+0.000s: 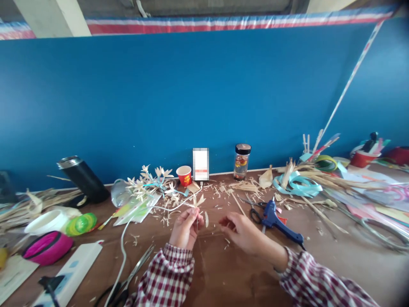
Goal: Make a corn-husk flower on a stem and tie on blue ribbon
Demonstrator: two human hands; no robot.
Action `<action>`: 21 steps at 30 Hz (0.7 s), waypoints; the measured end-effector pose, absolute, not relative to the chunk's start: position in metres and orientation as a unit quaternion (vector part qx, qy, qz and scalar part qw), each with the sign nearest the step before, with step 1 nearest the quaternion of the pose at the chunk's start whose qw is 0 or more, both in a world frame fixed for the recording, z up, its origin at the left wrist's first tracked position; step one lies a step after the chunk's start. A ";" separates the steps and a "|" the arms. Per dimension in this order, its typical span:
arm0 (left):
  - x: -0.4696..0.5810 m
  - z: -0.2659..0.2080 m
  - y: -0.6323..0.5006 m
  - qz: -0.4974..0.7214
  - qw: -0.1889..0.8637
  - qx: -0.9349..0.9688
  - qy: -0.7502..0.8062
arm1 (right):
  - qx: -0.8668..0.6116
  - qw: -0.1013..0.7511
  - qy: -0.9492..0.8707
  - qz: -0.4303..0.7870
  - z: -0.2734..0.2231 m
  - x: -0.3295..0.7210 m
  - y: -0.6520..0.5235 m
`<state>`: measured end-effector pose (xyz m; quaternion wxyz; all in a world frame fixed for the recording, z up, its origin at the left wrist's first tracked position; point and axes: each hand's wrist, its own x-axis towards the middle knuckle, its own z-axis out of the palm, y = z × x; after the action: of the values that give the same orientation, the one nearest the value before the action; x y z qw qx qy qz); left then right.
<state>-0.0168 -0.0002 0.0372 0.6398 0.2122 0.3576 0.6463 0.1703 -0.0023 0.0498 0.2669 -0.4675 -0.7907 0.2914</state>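
Brown table (236, 277), strewn with pale shavings. Right hand (241, 232) loosely curled, apart from the left; can't tell whether its fingertips hold anything. Left hand (184, 227) pinches a pale petalled flower (199, 201) between thumb and fingers. Best handling, I judge: light, steady pinch at the base, petals uncrushed, right fingertips approaching from the side. Petals fan out just beyond the left fingertips; base hidden in the grip.

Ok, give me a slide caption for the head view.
Left hand holds a pale flower; right hand, glue gun and scissors are nearby.
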 end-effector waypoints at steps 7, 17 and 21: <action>-0.011 0.035 -0.006 0.634 0.650 0.215 0.359 | -0.438 0.160 -0.863 0.192 0.050 0.158 0.000; 0.009 0.028 -0.014 0.618 0.648 0.231 0.380 | -0.439 0.355 -0.806 0.176 0.061 0.173 -0.016; 0.011 0.022 -0.014 0.609 0.654 0.228 0.387 | -0.420 0.322 -0.831 0.172 0.065 0.178 -0.021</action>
<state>0.0112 -0.0139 0.0218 0.6540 0.2280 0.3867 0.6089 0.1782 -0.0207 0.0654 0.3224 -0.4203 -0.8305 0.1721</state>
